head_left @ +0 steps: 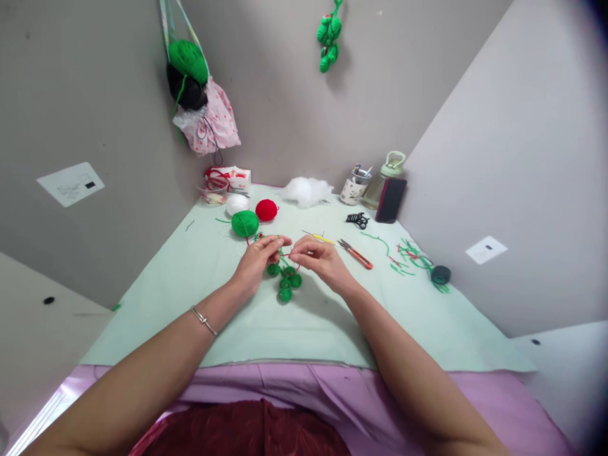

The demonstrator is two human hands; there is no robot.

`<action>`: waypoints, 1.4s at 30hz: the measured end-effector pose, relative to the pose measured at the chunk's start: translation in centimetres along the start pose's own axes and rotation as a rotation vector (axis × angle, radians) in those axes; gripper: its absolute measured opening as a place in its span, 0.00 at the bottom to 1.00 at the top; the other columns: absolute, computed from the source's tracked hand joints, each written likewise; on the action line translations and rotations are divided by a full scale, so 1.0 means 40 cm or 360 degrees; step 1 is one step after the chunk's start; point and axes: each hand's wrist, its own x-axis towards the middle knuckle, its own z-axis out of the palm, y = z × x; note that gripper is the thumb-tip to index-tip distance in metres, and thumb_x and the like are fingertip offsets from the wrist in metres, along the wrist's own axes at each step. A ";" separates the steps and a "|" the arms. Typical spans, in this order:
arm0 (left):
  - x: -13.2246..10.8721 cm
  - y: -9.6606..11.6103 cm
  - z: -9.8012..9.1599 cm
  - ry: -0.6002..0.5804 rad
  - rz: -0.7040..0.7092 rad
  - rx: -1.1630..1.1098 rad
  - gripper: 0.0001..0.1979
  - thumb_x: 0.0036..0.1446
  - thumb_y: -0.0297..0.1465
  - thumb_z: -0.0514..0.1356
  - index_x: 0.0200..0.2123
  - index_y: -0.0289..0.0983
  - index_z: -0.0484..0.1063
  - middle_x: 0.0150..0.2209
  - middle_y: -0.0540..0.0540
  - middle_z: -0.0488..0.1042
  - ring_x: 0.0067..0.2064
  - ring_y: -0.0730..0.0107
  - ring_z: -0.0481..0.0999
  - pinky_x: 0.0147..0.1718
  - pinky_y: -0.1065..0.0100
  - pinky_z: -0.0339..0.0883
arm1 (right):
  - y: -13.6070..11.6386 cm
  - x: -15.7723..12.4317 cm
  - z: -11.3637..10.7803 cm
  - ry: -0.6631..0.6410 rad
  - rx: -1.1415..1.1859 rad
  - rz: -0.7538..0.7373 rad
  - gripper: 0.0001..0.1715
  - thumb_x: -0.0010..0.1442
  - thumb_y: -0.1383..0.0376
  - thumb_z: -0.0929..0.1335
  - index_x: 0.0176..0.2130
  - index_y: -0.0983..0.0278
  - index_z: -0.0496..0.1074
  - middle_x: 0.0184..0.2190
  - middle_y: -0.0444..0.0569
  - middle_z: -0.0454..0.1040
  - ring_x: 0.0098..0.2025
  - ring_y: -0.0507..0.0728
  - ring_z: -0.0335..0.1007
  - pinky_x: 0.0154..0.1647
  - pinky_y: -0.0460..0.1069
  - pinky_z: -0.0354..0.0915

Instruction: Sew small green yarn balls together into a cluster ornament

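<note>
A small crocheted piece of several round green balls (286,282) hangs on short strands just below my hands, above the pale green tabletop. My left hand (259,261), with a silver bangle on its wrist, pinches the strands at the top of this piece. Close beside it, the fingertips of my right hand (320,258) are closed on red yarn (297,268). Part of the yarn is hidden by the fingers. Behind my left hand lie a green yarn ball (245,223) and a red yarn ball (266,209). A yellow-handled crochet hook (323,238) and orange-handled scissors (356,254) lie past my right hand.
White stuffing (306,191) and a white yarn ball (237,204) sit at the back. A pen cup (354,188), a bottle (377,183), a phone (391,200) and a black claw clip (357,220) stand or lie right. Yarn scraps (411,254) surround a black tape roll (441,275).
</note>
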 end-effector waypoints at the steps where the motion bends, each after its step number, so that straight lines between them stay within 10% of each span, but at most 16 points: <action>1: -0.001 0.000 0.000 0.0007 0.0027 0.0002 0.13 0.55 0.40 0.64 0.38 0.37 0.78 0.31 0.50 0.73 0.28 0.76 0.63 0.29 0.71 0.58 | -0.001 0.001 -0.003 0.0076 0.0030 -0.0002 0.11 0.54 0.57 0.75 0.30 0.62 0.78 0.29 0.45 0.73 0.28 0.51 0.64 0.29 0.48 0.63; 8: -0.027 -0.014 0.016 -0.0158 0.0315 0.0564 0.17 0.63 0.38 0.55 0.50 0.38 0.77 0.30 0.49 0.75 0.31 0.70 0.70 0.36 0.69 0.65 | 0.002 0.005 -0.005 0.0337 0.0333 0.0022 0.12 0.54 0.58 0.75 0.37 0.62 0.75 0.32 0.47 0.79 0.28 0.52 0.72 0.31 0.49 0.68; 16: -0.035 -0.015 0.016 -0.0211 0.0482 0.0715 0.24 0.68 0.37 0.50 0.64 0.38 0.67 0.32 0.49 0.74 0.34 0.70 0.71 0.40 0.70 0.65 | 0.008 0.005 0.013 0.0434 -0.0200 -0.0019 0.12 0.55 0.57 0.73 0.28 0.63 0.73 0.21 0.42 0.68 0.23 0.50 0.61 0.25 0.47 0.60; 42: -0.032 -0.020 0.019 -0.0204 0.0484 0.0745 0.24 0.66 0.36 0.52 0.62 0.37 0.70 0.29 0.49 0.73 0.33 0.68 0.70 0.40 0.68 0.65 | 0.024 -0.006 0.012 0.0279 -0.0665 -0.0146 0.07 0.63 0.61 0.67 0.36 0.60 0.75 0.20 0.42 0.71 0.22 0.52 0.65 0.26 0.48 0.57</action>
